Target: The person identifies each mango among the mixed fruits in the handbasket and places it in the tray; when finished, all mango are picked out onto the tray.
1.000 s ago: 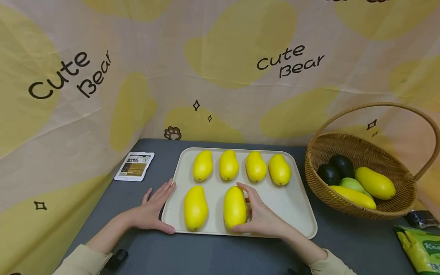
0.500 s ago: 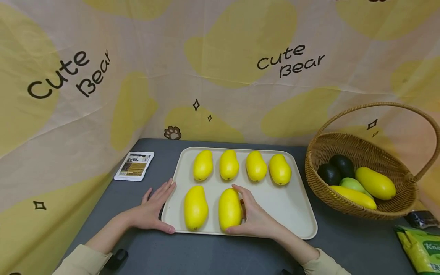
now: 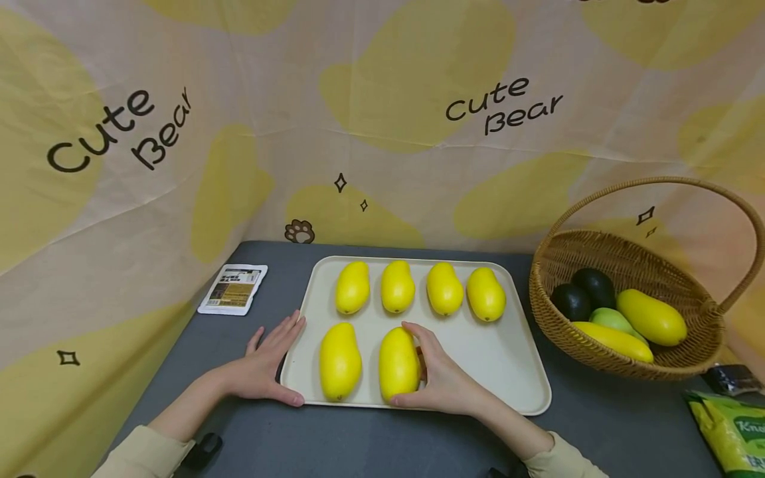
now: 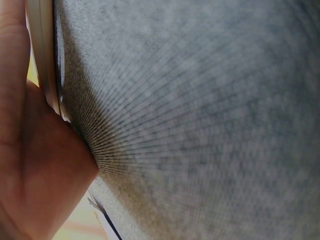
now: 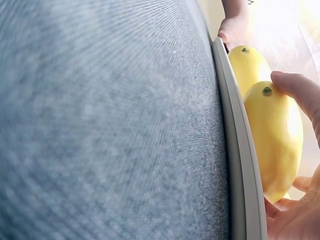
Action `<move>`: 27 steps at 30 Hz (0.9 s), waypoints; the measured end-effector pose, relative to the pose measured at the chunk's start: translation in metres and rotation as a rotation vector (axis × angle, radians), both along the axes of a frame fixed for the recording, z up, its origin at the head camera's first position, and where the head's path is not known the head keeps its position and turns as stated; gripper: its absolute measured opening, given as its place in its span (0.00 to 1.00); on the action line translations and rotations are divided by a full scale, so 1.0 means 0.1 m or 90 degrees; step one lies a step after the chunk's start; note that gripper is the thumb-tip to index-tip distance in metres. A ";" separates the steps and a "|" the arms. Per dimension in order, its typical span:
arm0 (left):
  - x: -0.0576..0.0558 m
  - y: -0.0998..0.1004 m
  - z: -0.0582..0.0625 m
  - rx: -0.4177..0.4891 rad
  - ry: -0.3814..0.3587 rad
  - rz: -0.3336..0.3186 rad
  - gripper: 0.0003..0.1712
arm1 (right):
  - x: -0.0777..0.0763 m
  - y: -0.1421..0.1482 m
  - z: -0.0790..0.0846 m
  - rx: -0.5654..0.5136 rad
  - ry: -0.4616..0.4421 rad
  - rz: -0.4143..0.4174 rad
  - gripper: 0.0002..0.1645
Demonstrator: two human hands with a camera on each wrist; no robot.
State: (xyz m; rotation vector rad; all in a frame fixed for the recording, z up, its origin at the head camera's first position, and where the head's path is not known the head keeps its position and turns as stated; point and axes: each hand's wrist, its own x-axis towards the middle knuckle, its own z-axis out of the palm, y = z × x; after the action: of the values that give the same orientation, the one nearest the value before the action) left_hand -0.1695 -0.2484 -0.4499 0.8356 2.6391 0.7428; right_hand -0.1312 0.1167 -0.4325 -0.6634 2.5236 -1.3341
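In the head view, on the tray [image 3: 478, 372], the right hand [image 3: 445, 382] is holding an elongated yellow fruit [image 3: 398, 365] between its thumb and fingers, in the near row, toward the middle. The left hand [image 3: 265, 372] is spreading wide, its thumb and fingertips touching the tray's left edge. Another yellow fruit [image 3: 340, 362] is lying left of the held one, and a row of four yellow fruits [image 3: 397, 287] is lying behind. The hanging cloth [image 3: 394, 119] is reading "Cute Bear" twice, beside star outlines and a paw print. On the grey surface [image 3: 358, 441], a white packet [image 3: 233, 289] is bearing print too small to read. At the right, a green and yellow bag [image 3: 729, 431] is showing the letters "Kno" before the frame is cutting it off, and a wicker basket [image 3: 552, 325] is holding two dark fruits, a green one and two yellow ones.

In the left wrist view, the left hand is pressing against the tray's edge, with the surface filling most of the rest.

In the right wrist view, the thumb [image 5: 297, 90] is touching the held fruit near its stem end, while other fingers are supporting the opposite end. The tray's rim is hiding its underside.
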 end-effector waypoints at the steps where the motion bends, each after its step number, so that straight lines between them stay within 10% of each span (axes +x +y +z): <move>1: 0.00 0.00 0.00 0.000 0.001 0.000 0.74 | 0.00 0.00 0.00 0.002 0.002 0.000 0.69; 27: 0.00 0.01 0.01 -0.003 -0.005 0.002 0.75 | -0.02 0.01 0.00 0.038 0.021 0.001 0.67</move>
State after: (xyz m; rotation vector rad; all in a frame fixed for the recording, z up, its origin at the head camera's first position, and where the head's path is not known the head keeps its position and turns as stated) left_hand -0.1695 -0.2474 -0.4490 0.8272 2.6349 0.7393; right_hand -0.1330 0.1177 -0.4326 -0.6794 2.5774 -1.2513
